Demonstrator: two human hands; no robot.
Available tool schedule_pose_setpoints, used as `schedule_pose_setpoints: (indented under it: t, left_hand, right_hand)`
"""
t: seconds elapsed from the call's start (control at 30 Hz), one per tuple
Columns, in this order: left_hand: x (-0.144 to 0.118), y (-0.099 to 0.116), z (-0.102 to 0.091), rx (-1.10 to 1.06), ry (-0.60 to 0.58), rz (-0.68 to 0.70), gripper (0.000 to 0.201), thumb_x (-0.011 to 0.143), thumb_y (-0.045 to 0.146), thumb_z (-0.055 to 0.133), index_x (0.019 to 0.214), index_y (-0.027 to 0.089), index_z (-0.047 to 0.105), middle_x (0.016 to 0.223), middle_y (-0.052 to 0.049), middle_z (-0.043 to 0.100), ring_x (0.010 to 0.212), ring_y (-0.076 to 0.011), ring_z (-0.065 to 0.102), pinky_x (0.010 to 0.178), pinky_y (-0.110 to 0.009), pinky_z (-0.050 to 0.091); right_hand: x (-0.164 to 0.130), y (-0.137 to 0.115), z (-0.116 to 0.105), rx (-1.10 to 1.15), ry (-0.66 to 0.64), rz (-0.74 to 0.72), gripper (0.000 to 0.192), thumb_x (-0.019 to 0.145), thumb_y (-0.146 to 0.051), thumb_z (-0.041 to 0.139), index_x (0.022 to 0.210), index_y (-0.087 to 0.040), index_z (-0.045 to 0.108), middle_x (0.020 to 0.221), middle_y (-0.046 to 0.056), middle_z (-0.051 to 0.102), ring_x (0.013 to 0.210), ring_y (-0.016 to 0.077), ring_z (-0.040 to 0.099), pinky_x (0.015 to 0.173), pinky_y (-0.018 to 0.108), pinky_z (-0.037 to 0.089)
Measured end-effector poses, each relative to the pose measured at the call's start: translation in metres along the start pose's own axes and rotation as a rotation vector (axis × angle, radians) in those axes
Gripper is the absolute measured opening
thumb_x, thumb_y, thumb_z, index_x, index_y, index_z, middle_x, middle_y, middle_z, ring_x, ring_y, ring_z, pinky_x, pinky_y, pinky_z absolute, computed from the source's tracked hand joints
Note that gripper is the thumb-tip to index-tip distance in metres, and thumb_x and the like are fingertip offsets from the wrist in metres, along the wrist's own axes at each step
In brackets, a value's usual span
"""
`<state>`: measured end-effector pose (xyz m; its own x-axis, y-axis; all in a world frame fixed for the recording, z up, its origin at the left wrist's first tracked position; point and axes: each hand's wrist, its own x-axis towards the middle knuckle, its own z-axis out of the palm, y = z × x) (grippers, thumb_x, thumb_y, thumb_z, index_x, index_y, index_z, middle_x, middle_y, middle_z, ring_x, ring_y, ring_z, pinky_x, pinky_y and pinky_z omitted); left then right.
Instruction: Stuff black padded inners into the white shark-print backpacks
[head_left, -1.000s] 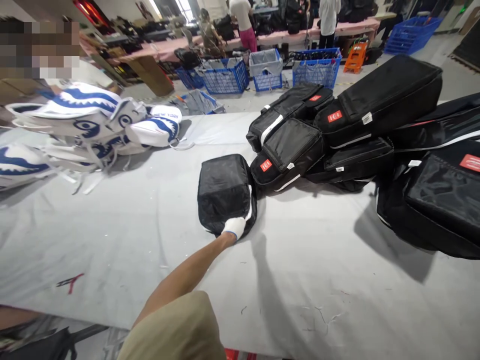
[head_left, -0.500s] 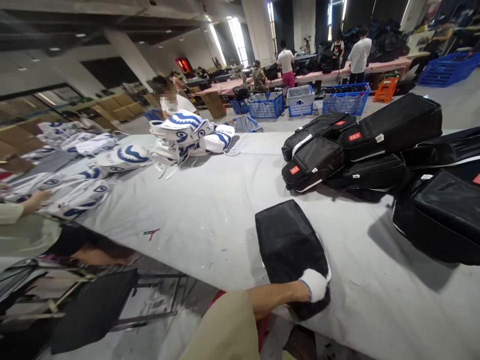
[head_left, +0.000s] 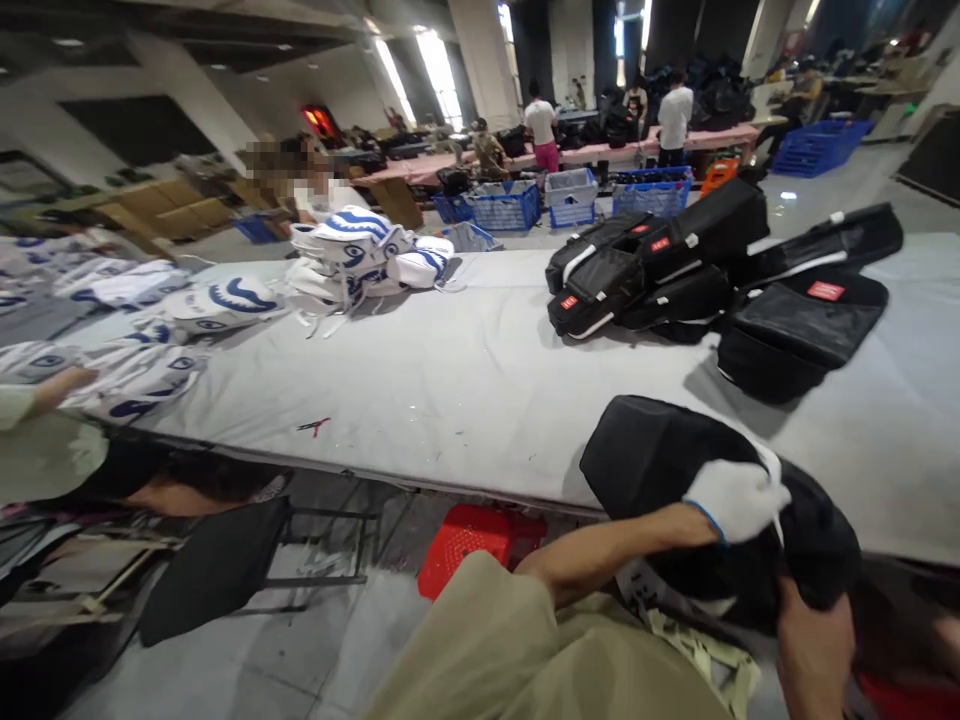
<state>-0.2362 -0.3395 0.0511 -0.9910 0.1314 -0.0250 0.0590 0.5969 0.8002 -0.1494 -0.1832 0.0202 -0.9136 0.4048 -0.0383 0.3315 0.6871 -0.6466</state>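
Note:
A black bag [head_left: 652, 450] with white edging lies tilted at the table's near edge, partly overhanging it. My left hand [head_left: 739, 500], in a white glove with a blue cuff, is closed on the bag near its white edging. Bare and lower down, my right hand [head_left: 816, 625] reaches up against the bag's near right side. Its fingers are hidden by the bag's dark fabric. Beyond them, a black bag with a red label [head_left: 802, 325] rests near a heap of similar black bags [head_left: 645, 270].
White-and-blue bags [head_left: 352, 255] are piled on the white-covered table [head_left: 465, 400]. Small red-and-black snips [head_left: 315, 427] lie there too. A red stool [head_left: 469, 540] and a dark chair [head_left: 217, 570] stand below. A co-worker's arm [head_left: 60, 390] is at left; blue crates [head_left: 506, 205] stand behind.
The bag has moved right and turned, now tilting over the table edge. My left hand has shifted right and up onto its edging. My right hand has come into view at the bag.

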Motion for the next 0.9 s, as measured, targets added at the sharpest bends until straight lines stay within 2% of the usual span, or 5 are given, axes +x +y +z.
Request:
schedule_pose_setpoints:
  t: [0.17, 0.3, 0.47, 0.67, 0.9]
  left_hand:
    - [-0.028, 0.007, -0.064, -0.296, 0.321, -0.116, 0.05, 0.102, 0.052, 0.067, 0.066, 0.024, 0.047, 0.063, 0.004, 0.05, 0.065, -0.0147, 0.053, 0.068, -0.029, 0.041]
    - [-0.033, -0.025, -0.071, -0.415, 0.394, -0.264, 0.028, 0.102, 0.046, 0.068, 0.088, 0.023, 0.06, 0.083, 0.0, 0.069, 0.077, -0.017, 0.065, 0.073, -0.029, 0.049]
    - [-0.053, -0.051, -0.057, -0.349, 0.252, -0.356, 0.05, 0.088, 0.051, 0.086, 0.123, 0.026, 0.061, 0.116, -0.007, 0.078, 0.104, -0.0243, 0.072, 0.093, -0.034, 0.055]
    - [-0.058, -0.07, -0.06, -0.296, 0.183, -0.175, 0.036, 0.108, 0.054, 0.055, 0.087, 0.026, 0.046, 0.078, 0.005, 0.054, 0.078, -0.0149, 0.059, 0.076, -0.025, 0.048]
    - [-0.055, -0.074, -0.058, -0.283, 0.077, -0.108, 0.026, 0.096, 0.034, 0.075, 0.117, 0.026, 0.063, 0.107, 0.0, 0.079, 0.093, -0.0175, 0.073, 0.085, -0.026, 0.054]
  right_hand:
    - [0.016, -0.04, -0.032, -0.031, -0.014, -0.003, 0.071, 0.09, -0.072, 0.065, 0.144, -0.026, 0.068, 0.124, 0.019, 0.081, 0.121, 0.044, 0.076, 0.094, 0.051, 0.059]
    - [0.036, -0.092, -0.026, -0.26, -0.089, -0.218, 0.055, 0.104, -0.061, 0.061, 0.146, -0.026, 0.064, 0.117, 0.014, 0.082, 0.112, 0.0362, 0.077, 0.088, 0.039, 0.052]
    - [0.058, -0.143, 0.01, -0.412, -0.083, -0.349, 0.048, 0.11, -0.06, 0.061, 0.141, -0.022, 0.063, 0.115, 0.014, 0.082, 0.109, 0.0345, 0.077, 0.085, 0.037, 0.049]
    - [0.087, -0.179, 0.034, -0.489, -0.06, -0.364, 0.049, 0.111, -0.059, 0.061, 0.14, -0.019, 0.059, 0.123, 0.018, 0.08, 0.115, 0.0356, 0.076, 0.092, 0.039, 0.05]
    - [0.115, -0.188, 0.039, -0.545, -0.025, -0.279, 0.054, 0.109, -0.063, 0.064, 0.138, -0.018, 0.059, 0.119, 0.02, 0.081, 0.115, 0.0394, 0.077, 0.092, 0.041, 0.052]
